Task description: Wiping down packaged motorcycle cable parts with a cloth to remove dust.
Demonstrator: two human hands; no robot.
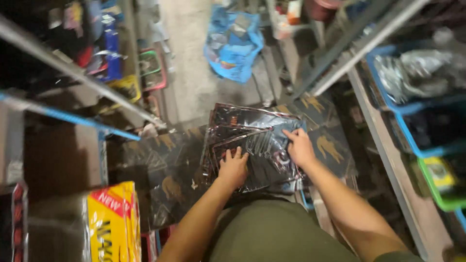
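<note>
A stack of dark items in shiny clear plastic bags [252,145] lies below me on black boxes with gold animal prints [170,165]. My left hand [233,167] rests flat on the near left part of the top bag, fingers spread. My right hand [298,145] presses on the right side of the same bag, fingers reaching toward its far edge. Neither hand is closed around the bag; both lie on its surface.
A blue plastic sack [233,41] sits on the floor ahead. Metal shelf rails [73,70] run along the left, a yellow and red package [114,223] at lower left. Blue [398,111] and green bins [437,187] fill the shelving on the right.
</note>
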